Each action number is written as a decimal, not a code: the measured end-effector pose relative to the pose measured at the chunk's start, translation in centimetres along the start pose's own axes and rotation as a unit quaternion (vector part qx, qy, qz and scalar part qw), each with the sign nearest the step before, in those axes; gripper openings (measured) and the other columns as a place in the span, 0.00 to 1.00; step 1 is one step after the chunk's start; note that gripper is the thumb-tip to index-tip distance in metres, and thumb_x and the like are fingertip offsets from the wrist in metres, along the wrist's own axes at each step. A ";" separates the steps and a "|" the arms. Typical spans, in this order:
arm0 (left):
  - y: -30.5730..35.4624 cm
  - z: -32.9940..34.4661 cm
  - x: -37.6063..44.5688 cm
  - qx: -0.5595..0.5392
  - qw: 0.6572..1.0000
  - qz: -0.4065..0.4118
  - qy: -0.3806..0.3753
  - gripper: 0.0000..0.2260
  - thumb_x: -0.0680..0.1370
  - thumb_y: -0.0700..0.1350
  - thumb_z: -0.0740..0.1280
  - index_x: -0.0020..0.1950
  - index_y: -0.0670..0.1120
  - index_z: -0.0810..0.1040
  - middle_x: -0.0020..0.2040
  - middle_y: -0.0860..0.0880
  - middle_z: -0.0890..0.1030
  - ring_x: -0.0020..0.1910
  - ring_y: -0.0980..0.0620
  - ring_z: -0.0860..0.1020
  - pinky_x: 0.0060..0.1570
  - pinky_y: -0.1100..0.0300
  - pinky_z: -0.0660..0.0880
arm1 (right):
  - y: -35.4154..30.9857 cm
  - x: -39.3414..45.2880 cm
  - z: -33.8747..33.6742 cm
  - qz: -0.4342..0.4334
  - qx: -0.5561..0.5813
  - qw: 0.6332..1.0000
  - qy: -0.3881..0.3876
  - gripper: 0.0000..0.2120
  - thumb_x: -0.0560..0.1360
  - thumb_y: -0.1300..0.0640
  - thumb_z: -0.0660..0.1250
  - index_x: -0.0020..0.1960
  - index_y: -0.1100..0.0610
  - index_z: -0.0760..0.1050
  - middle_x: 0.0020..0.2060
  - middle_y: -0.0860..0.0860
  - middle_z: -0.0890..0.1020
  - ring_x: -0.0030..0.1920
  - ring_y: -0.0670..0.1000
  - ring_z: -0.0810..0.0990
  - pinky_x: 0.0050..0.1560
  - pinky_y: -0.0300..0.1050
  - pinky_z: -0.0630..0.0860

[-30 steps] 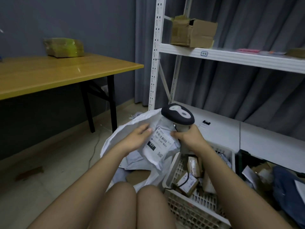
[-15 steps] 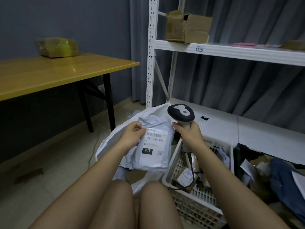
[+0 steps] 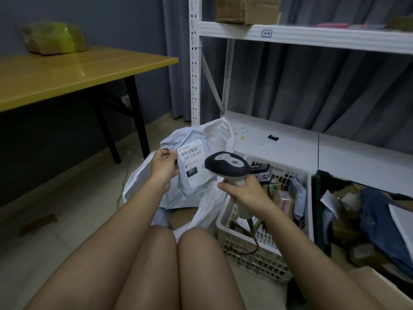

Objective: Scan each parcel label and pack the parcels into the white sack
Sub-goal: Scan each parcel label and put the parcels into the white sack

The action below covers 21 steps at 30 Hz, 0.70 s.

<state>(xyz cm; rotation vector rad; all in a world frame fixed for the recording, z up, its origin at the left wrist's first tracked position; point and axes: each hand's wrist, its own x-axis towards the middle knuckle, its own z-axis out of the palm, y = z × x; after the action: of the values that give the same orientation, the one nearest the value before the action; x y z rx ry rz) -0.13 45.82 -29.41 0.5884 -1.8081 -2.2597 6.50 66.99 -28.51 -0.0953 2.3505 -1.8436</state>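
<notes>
A: Where was the parcel w/ respect to the hands?

B: The left hand (image 3: 163, 167) pinched the soft grey plastic mailer parcel (image 3: 190, 166) at its upper left edge, thumb over the front by the white shipping label (image 3: 191, 161), which read "231 239 K01" w/ a black "231" box. Parcel was held up, label facing the camera, tilted a bit.

A: And the right?

B: The right hand (image 3: 242, 193) was curled round the pale handle of the black-and-grey handheld barcode scanner (image 3: 226, 166). Scanner head sat just right of the label, overlapping the parcel's right edge in view; whether it touched, I couldn't tell. A dark cable (image 3: 253, 238) ran down from the handle over the basket.

A: The sack?

B: The crumpled white plastic sack (image 3: 214, 198) lay on the floor, directly below and behind the parcel, mouth loosely open, betw. the person's knees and the shelf. Parcel was above it, not inside.

A: Other stuff?

B: A white slotted plastic basket (image 3: 257, 258) stood right of the sack, under the right forearm, w/ small boxes and packets in it. A dark crate (image 3: 319, 198) of mixed goods was further right. White metal shelving (image 3: 290, 35) stood behind, a brown cardboard box (image 3: 245, 10) on the upper shelf. At left, a yellow-topped worktop (image 3: 78, 72) carried a parcel wrapped in green-yellow tape (image 3: 52, 38), well apart from both hands.
</notes>
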 end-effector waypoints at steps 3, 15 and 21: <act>-0.1 0.1 0.4 0.004 1.000 0.004 0.008 0.06 0.80 0.42 0.63 0.45 0.47 0.69 0.51 0.43 0.81 0.49 0.47 0.81 0.52 0.46 0.79 | 0.4 -0.2 0.3 -0.020 -0.004 1.000 0.009 0.12 0.73 0.62 0.73 0.35 0.62 0.72 0.24 0.54 0.72 0.24 0.47 0.69 0.29 0.38 0.69; -1.0 0.3 0.7 0.016 1.000 0.021 0.005 0.06 0.80 0.41 0.63 0.44 0.47 0.68 0.52 0.42 0.80 0.49 0.47 0.81 0.52 0.46 0.78 | 1.2 0.7 0.2 -0.023 -0.008 1.000 0.018 0.13 0.73 0.63 0.72 0.33 0.61 0.71 0.24 0.54 0.72 0.23 0.47 0.70 0.28 0.37 0.71; -2.8 -0.1 2.5 0.072 0.997 0.026 0.014 0.08 0.79 0.41 0.65 0.42 0.48 0.69 0.41 0.45 0.78 0.42 0.47 0.76 0.41 0.51 0.74 | 2.9 1.8 -0.3 0.000 0.043 0.998 0.040 0.13 0.71 0.55 0.75 0.37 0.62 0.75 0.27 0.55 0.74 0.27 0.48 0.73 0.32 0.40 0.73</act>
<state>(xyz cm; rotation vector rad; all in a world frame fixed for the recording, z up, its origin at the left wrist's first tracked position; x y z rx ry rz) -2.06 45.49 -32.58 0.5880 -1.9594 -2.0909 4.75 67.75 -31.35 -0.0122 2.3174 -1.9824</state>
